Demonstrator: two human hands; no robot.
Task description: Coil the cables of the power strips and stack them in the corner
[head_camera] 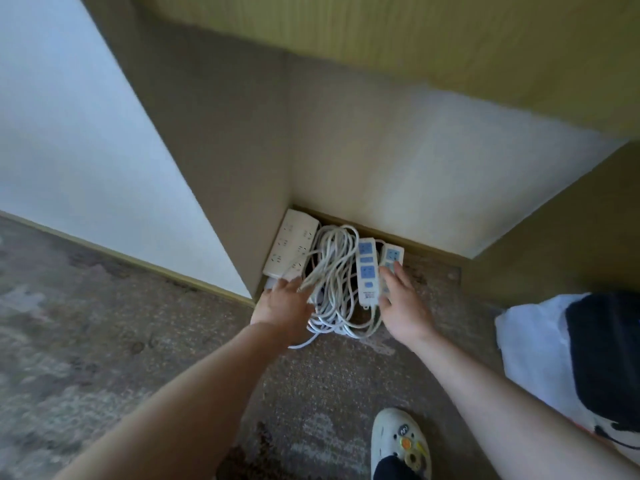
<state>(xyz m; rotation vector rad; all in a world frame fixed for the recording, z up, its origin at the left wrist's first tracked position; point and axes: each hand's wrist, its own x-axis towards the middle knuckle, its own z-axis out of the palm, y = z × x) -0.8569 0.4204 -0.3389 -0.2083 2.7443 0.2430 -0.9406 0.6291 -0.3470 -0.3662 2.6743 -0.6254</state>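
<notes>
Three power strips lie in the floor corner. A wide cream strip (pixel 291 244) sits against the left wall. Two narrow white strips with blue sockets lie side by side: one (pixel 367 270) in the middle, the other (pixel 390 261) to its right. A bundle of coiled white cables (pixel 334 271) lies between the cream strip and the blue ones. My left hand (pixel 284 306) rests with straight fingers on the cables' left side. My right hand (pixel 403 301) touches the right blue strip with its fingers extended.
Beige walls (pixel 225 150) meet at the corner, with a dark baseboard behind the strips. Patterned carpet (pixel 104 323) covers the floor. A white and black bag (pixel 588 358) lies at the right. My white shoe (pixel 400 441) stands at the bottom.
</notes>
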